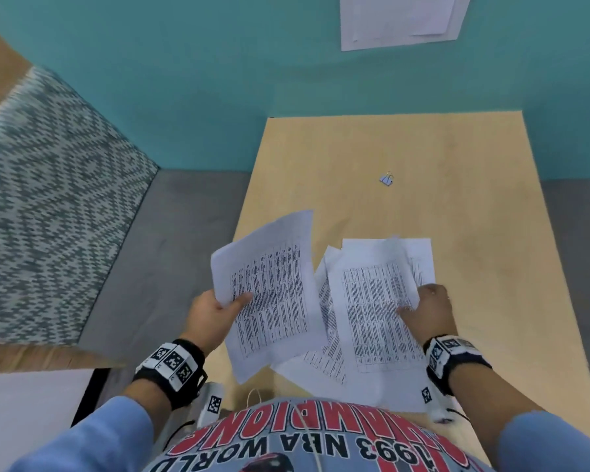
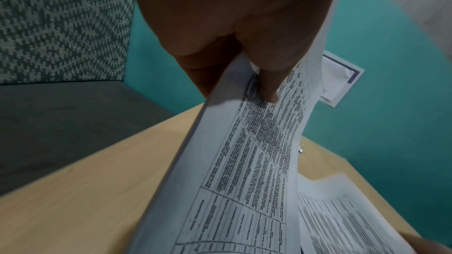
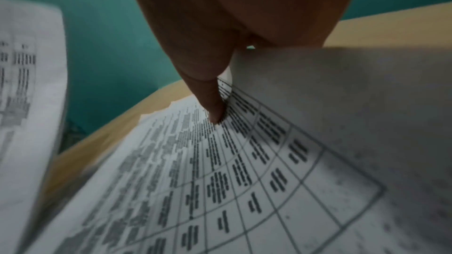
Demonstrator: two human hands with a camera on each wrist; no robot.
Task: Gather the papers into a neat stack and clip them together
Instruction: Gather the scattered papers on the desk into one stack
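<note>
Head view: each hand apparently pinches printed papers.

**Hidden and unresolved regions around the printed papers**
Print on the papers is too blurred to read. The binder clip, beyond them, is too small for detail. The left hand hides its fingers beneath its sheet; the wall sheet is cut off above.

Teal wall behind light wood table; patterned woven cushion on grey seat at left; white sheets pinned on wall
</note>
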